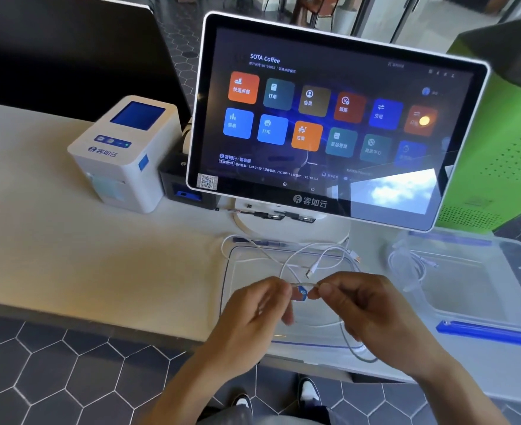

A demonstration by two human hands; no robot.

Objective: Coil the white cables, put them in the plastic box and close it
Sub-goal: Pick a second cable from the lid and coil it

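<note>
My left hand (pixel 257 311) and right hand (pixel 357 305) each pinch the white cable (pixel 320 262) at thumb and fingertip, a small blue-and-red tag (pixel 301 293) between them. Its loops trail over the clear lid (pixel 231 271) lying flat beneath. To my right, the open plastic box (pixel 467 289) holds another coiled cable (pixel 406 265).
</note>
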